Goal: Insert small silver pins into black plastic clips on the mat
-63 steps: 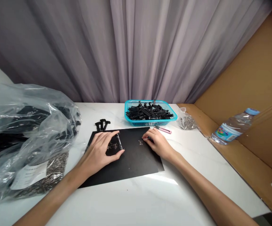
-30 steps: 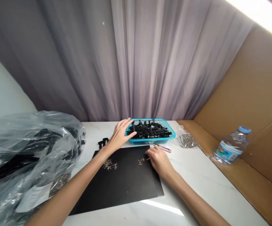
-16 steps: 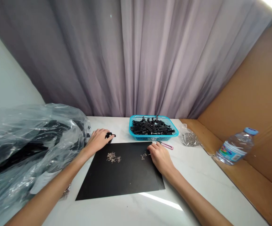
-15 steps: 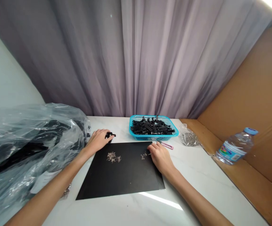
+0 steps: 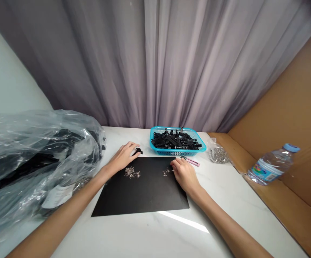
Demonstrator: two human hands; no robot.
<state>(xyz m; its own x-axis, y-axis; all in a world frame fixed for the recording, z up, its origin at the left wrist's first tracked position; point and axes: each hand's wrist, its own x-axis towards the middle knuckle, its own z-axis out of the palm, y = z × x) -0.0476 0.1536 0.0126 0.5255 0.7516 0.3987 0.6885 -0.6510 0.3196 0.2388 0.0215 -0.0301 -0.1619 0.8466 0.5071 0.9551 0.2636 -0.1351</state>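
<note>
My left hand (image 5: 124, 156) is at the far left corner of a black mat (image 5: 144, 195), its thumb and fingers closed on a small black plastic part (image 5: 138, 151). On the mat's right side rests my right hand (image 5: 184, 175), fingertips pinched on a thin metal pin (image 5: 172, 170), whose exact shape is too small to make out. Beside those fingertips lies a little group of tiny metal pieces (image 5: 166, 172). A larger pile of similar metal pieces (image 5: 132, 172) is spread on the mat's left half, just below my left hand.
Behind the mat stands a blue basket (image 5: 151, 147) full of black plastic parts. A pink-handled cutter (image 5: 192, 162) lies in front of it. Further right are a clear bag of metal pieces (image 5: 218, 154) and a water bottle (image 5: 272, 165). Large plastic bags (image 5: 72, 143) fill the left side.
My left hand has moved to the right along the mat's far edge with the black part. The right hand keeps its place by the small metal pieces. The view has shifted slightly.
</note>
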